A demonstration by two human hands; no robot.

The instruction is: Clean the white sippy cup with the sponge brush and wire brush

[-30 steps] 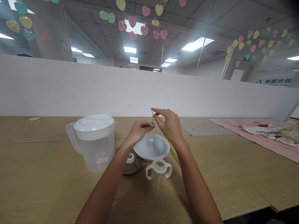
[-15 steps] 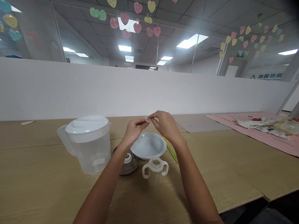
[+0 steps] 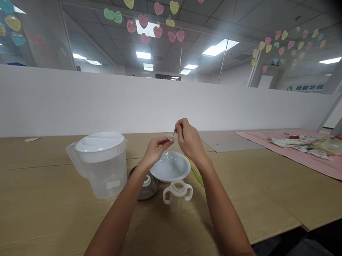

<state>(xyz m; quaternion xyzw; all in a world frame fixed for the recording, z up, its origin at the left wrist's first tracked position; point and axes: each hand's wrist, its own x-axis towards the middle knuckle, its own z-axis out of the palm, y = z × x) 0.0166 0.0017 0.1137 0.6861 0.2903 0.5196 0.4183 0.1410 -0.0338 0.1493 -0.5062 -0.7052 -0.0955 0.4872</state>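
My left hand pinches the rim of a small clear round bottle nipple with a thin straw hanging beneath it. The straw ends in a white weight above a white bowl. My right hand is closed on a thin wire brush, which stands in the nipple's opening; its bristles are out of sight. A clear bottle with two white handles stands upright in front of the bowl. Beside my left forearm lies a dark, translucent dome-shaped thing with a white ring on top.
At the left stands a clear pitcher with a white lid. A green and yellow strip lies right of the bowl, partly behind my right arm. Far right, a pink cloth bears packets. A white wall rises behind the table.
My right hand first went down to the nipple with the brush, then rose again, and the wire shows once more above it. My left hand keeps its hold. The view has shifted slightly.
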